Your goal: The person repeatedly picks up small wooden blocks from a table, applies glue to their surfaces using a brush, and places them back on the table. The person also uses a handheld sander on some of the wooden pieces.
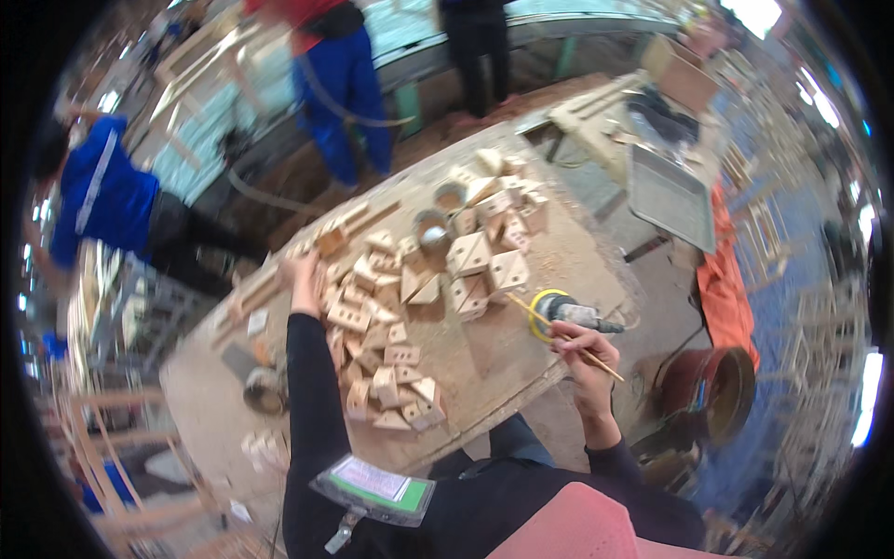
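One stick [604, 367] between one right hand's [587, 354] fingers — one left hand [300, 272], fingers unclear.

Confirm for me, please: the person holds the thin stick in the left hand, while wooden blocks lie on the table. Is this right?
Not quite: the head view shows the thin stick in the right hand, not the left hand. Wooden blocks do lie on the table.

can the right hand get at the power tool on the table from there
Probably yes: the right hand is close beside the power tool and nothing seems to block it, though its thin stick would likely need putting down first.
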A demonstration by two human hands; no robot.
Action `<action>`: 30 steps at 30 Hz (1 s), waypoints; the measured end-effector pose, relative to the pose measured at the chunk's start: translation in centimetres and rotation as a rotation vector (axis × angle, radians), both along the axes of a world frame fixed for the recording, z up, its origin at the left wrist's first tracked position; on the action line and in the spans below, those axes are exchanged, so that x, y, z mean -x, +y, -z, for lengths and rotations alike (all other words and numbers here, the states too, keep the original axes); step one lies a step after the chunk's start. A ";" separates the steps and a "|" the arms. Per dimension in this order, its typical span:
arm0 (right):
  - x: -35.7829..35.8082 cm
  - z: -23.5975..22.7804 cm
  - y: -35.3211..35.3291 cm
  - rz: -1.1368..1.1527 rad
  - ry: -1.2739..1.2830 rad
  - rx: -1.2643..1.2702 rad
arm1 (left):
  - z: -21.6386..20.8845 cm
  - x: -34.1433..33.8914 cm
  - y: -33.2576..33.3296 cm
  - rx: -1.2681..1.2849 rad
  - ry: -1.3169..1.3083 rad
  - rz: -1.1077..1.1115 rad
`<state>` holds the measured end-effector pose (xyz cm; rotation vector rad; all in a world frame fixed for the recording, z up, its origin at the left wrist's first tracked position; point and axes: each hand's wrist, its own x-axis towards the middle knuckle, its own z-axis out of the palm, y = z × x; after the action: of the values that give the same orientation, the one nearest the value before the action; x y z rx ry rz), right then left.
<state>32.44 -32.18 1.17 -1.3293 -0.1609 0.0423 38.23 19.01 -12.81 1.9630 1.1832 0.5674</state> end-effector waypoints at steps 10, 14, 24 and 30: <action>-1.3 -1.2 -4.2 0.127 -0.021 -0.165 | -8.2 2.7 -8.2 -0.552 -0.023 -0.134; -2.2 -1.5 -7.8 0.314 -0.005 -0.063 | -9.9 7.1 -18.7 -0.574 -0.399 0.196; -18.9 -8.3 -18.1 0.543 -0.592 0.359 | -13.5 19.5 -34.3 -0.088 -0.411 0.475; -24.7 -18.7 -16.8 0.602 -0.942 0.264 | -14.4 22.7 -36.2 -0.150 -0.380 0.438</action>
<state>57.12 -49.03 19.89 -1.5242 -0.5533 -1.1151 15.52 -17.17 1.60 2.0386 0.4699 0.7657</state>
